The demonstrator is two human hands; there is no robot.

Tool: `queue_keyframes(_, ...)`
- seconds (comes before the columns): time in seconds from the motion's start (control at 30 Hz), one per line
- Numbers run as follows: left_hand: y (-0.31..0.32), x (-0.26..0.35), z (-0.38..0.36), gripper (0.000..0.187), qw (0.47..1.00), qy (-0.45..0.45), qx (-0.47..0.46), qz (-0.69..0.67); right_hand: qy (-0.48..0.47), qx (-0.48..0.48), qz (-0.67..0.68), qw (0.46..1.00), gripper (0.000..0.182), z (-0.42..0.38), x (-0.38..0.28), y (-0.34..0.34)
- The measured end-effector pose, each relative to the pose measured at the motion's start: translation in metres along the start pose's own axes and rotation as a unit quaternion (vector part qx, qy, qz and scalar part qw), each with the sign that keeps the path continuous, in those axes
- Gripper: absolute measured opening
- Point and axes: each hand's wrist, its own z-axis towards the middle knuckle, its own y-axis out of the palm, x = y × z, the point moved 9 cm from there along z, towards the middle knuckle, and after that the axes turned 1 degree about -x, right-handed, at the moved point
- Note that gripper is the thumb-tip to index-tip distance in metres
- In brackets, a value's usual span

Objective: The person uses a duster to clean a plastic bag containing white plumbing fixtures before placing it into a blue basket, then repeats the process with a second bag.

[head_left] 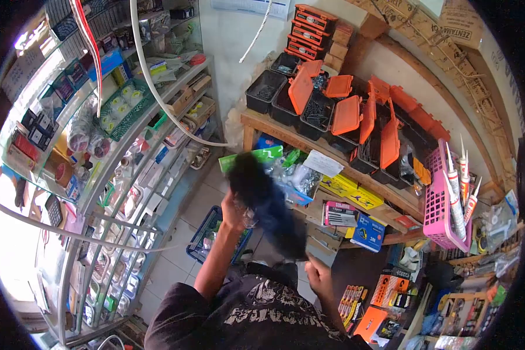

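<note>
A dark, fluffy black and blue item (268,204), blurred by motion, hangs in front of my body. My left hand (233,211) is closed on its left side, near the upper end. Close to the item's lower right end is my right hand (318,273), with its fingers curled; whether they hold a part of it is too small to make out. Behind the item, a blue basket (199,239) with small things in it stands on the tiled floor. Plastic bags (300,175) lie on the shelf just beyond it.
A wooden bench (274,125) bears black bins (262,90) with orange lids. At right, a pink basket (434,204) holds sealant tubes. Curved glass shelves (99,186) full of goods run along the left. A white cable (157,96) hangs across the upper left.
</note>
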Motion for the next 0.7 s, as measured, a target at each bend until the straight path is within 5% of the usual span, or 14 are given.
queue_keyframes(0.03,0.009,0.003,-0.007,0.060,0.994,-0.009,-0.068,0.091,-0.042,0.046,0.016,0.998,0.037,0.005,-0.005,-0.005)
queue_keyframes(0.1,0.015,-0.006,-0.013,0.062,0.994,-0.052,-0.074,0.054,-0.011,0.021,0.010,1.000,0.037,0.007,-0.006,-0.007)
queue_keyframes(0.2,-0.077,-0.022,0.006,0.054,0.984,-0.138,-0.096,0.056,0.031,-0.020,-0.006,0.999,0.036,0.014,-0.011,-0.020)
queue_keyframes(0.27,-0.070,-0.018,0.000,0.051,0.983,-0.154,-0.056,0.084,0.008,-0.053,-0.053,0.997,0.035,0.021,-0.021,-0.031)
queue_keyframes(0.33,-0.066,-0.038,-0.029,0.053,0.903,-0.349,-0.188,0.169,0.018,-0.053,-0.052,0.997,0.034,0.033,-0.030,-0.036)
queue_keyframes(0.37,-0.105,-0.042,-0.027,0.058,0.874,-0.345,-0.053,0.338,0.024,-0.067,-0.048,0.996,0.034,0.039,-0.029,-0.036)
queue_keyframes(0.4,-0.079,-0.045,-0.038,0.061,0.821,-0.382,-0.086,0.415,0.030,-0.081,-0.046,0.995,0.034,0.045,-0.029,-0.035)
queue_keyframes(0.5,-0.092,-0.047,-0.039,0.064,0.830,-0.359,-0.054,0.425,0.056,-0.102,-0.055,0.992,0.034,0.052,-0.028,-0.044)
queue_keyframes(0.57,-0.079,-0.027,-0.041,0.064,0.896,-0.311,-0.067,0.311,0.071,-0.117,-0.055,0.989,0.033,0.049,-0.017,-0.059)
queue_keyframes(0.7,-0.084,-0.012,-0.046,0.067,0.890,-0.306,-0.140,0.309,0.136,-0.147,0.012,0.980,0.033,0.036,-0.006,-0.068)
